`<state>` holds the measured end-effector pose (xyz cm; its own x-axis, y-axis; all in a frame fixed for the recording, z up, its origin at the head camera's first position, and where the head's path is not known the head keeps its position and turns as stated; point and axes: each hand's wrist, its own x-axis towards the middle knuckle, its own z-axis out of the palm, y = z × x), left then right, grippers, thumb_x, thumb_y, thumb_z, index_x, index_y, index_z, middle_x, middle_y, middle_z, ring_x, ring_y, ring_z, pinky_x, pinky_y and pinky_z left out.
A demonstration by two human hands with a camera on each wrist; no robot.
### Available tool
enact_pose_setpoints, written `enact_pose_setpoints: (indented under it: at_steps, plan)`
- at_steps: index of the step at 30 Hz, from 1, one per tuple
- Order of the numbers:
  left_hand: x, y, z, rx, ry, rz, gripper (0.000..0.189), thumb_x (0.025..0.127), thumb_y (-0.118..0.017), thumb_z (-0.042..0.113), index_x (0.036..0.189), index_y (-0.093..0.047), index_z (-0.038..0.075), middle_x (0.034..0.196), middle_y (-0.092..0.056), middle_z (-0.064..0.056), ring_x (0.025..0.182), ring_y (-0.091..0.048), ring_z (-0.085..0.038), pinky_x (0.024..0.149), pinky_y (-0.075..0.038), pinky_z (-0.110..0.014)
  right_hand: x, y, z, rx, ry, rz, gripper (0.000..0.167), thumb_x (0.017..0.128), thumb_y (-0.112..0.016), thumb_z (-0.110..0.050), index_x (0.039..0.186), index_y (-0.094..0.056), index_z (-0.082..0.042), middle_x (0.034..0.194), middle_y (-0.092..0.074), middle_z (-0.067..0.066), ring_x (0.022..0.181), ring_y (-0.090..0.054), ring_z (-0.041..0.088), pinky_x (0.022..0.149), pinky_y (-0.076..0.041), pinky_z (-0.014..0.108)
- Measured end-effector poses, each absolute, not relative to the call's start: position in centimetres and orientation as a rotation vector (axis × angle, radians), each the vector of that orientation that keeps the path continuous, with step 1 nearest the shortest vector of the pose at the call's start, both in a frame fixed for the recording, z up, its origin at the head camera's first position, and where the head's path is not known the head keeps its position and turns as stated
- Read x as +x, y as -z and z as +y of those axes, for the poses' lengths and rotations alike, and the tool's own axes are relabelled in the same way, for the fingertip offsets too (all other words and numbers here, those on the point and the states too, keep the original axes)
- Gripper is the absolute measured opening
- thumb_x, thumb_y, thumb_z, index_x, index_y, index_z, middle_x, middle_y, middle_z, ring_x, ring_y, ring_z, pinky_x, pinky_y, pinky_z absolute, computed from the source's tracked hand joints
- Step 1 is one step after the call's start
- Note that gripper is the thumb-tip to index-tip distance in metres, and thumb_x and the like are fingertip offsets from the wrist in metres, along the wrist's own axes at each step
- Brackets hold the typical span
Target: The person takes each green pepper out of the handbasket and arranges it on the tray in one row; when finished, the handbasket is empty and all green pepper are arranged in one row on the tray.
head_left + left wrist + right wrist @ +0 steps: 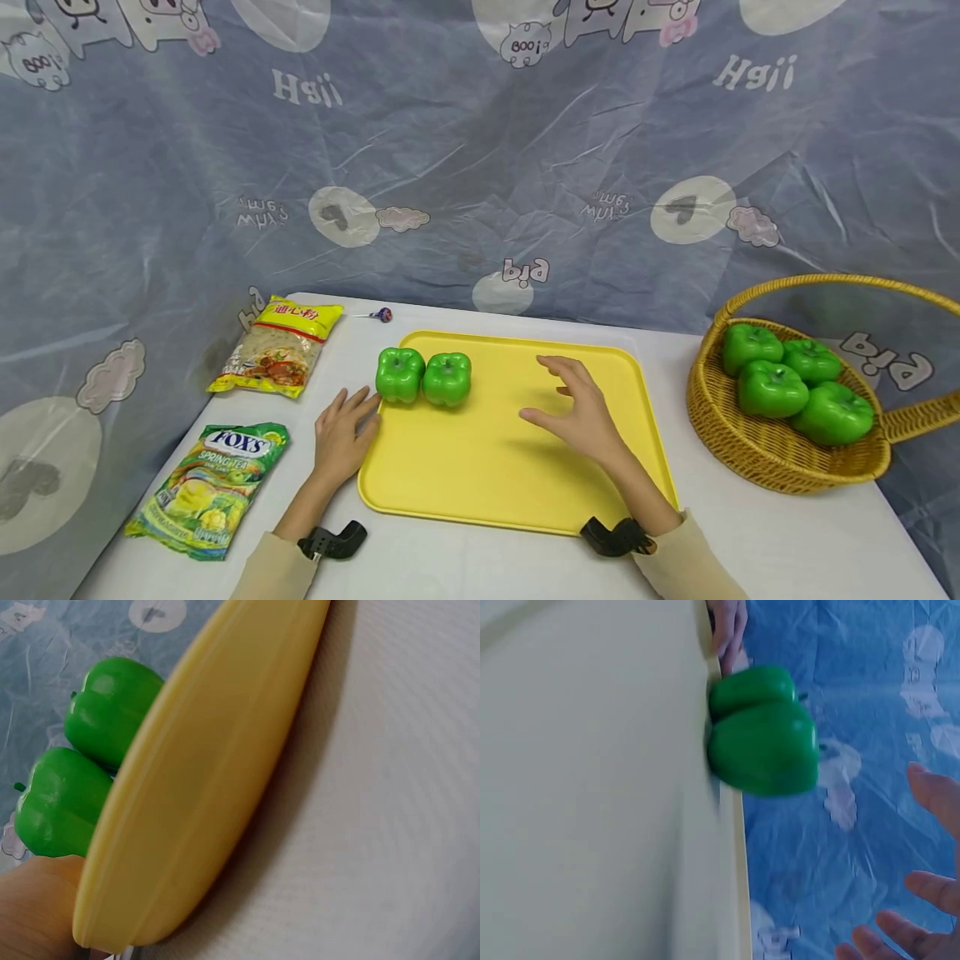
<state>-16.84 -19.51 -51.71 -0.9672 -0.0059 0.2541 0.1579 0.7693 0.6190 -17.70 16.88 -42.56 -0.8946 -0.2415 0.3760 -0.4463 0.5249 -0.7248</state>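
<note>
Two green bell peppers (446, 380) stand side by side in the far left corner of the yellow tray (510, 467). My left hand (345, 437) lies at the tray's left rim, its fingertips near the left pepper (399, 375). Over the tray's right half hovers my right hand (577, 408), thumb and fingers spread apart with nothing between them. In the right wrist view the two peppers (765, 746) appear beyond the spread fingers (934, 889). The tray's side wall (202, 772) fills much of the left wrist view and hides part of the left hand.
A wicker basket (780, 471) with a tall handle holds several green bell peppers (772, 389) at the right. On the left lie a pasta packet (277, 346) and a green candy bag (213, 487). A lollipop (384, 315) lies behind the tray. A patterned curtain (465, 167) hangs behind the table.
</note>
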Motion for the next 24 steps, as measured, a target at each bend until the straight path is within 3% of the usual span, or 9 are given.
enact_pose_setpoints:
  at_steps: [3, 6, 10, 13, 16, 20, 24]
  plan:
    - [-16.9, 51.6, -19.5, -0.124, 0.982, -2.720, 0.039, 0.097, -0.058, 0.018, 0.135, -0.059, 0.008, 0.148, -0.047, -0.018, 0.145, -0.022, -0.046, 0.113, -0.012, -0.064, -17.2, 42.7, 19.8, 0.515, -1.254, -2.508, 0.075, 0.075, -0.086, -0.018, 0.141, -0.051, -0.014, 0.137, -0.050, 0.011, 0.121, -0.051, 0.029, 0.093, -0.052, 0.047]
    - [-17.0, 51.5, -19.5, -0.130, 0.983, -2.720, 0.039, 0.097, -0.058, 0.018, 0.135, -0.059, 0.007, 0.148, -0.046, -0.018, 0.145, -0.022, -0.047, 0.112, -0.012, -0.065, -16.7, 42.5, 22.8, 0.439, -1.212, -2.478, 0.074, 0.076, -0.084, -0.013, 0.142, -0.050, -0.014, 0.137, -0.050, 0.014, 0.120, -0.052, 0.028, 0.092, -0.051, 0.028]
    - [-17.1, 51.5, -19.5, -0.128, 0.983, -2.725, 0.040, 0.097, -0.058, 0.018, 0.135, -0.059, 0.008, 0.149, -0.046, -0.018, 0.145, -0.022, -0.046, 0.113, -0.011, -0.065, -15.8, 41.6, 26.4, 0.282, -1.176, -2.410, 0.075, 0.077, -0.082, -0.006, 0.144, -0.049, -0.014, 0.134, -0.051, 0.011, 0.117, -0.051, 0.011, 0.088, -0.043, 0.005]
    - [-17.1, 51.5, -19.6, -0.128, 0.981, -2.724, 0.040, 0.097, -0.058, 0.018, 0.135, -0.059, 0.008, 0.149, -0.046, -0.017, 0.145, -0.022, -0.046, 0.113, -0.012, -0.064, -15.4, 40.7, 29.0, 0.125, -1.155, -2.329, 0.074, 0.075, -0.082, -0.001, 0.142, -0.051, -0.013, 0.126, -0.053, -0.003, 0.110, -0.050, -0.004, 0.085, -0.042, 0.002]
    - [-17.1, 51.6, -19.6, -0.127, 0.982, -2.720, 0.040, 0.097, -0.058, 0.019, 0.135, -0.059, 0.008, 0.149, -0.046, -0.018, 0.145, -0.022, -0.046, 0.112, -0.012, -0.065, -15.2, 39.9, 31.6, -0.039, -1.139, -2.276, 0.073, 0.075, -0.082, -0.003, 0.141, -0.053, -0.013, 0.123, -0.050, -0.015, 0.106, -0.049, -0.009, 0.082, -0.042, 0.001]
    - [-17.0, 51.7, -19.7, -0.129, 0.984, -2.714, 0.040, 0.097, -0.058, 0.019, 0.135, -0.059, 0.008, 0.148, -0.047, -0.018, 0.144, -0.023, -0.047, 0.112, -0.012, -0.064, -15.2, 38.9, 34.6, -0.280, -1.093, -2.299, 0.075, 0.080, -0.081, -0.017, 0.146, -0.046, -0.019, 0.137, -0.045, -0.006, 0.108, -0.043, -0.010, 0.082, -0.038, 0.001]
    - [-16.9, 51.7, -19.7, -0.133, 0.986, -2.710, 0.040, 0.097, -0.058, 0.019, 0.135, -0.059, 0.008, 0.148, -0.047, -0.018, 0.144, -0.023, -0.047, 0.112, -0.012, -0.064, -15.9, 38.3, 37.0, -0.492, -1.083, -2.301, 0.078, 0.083, -0.077, -0.027, 0.150, -0.038, -0.025, 0.149, -0.035, 0.002, 0.117, -0.041, -0.004, 0.093, -0.038, 0.009]
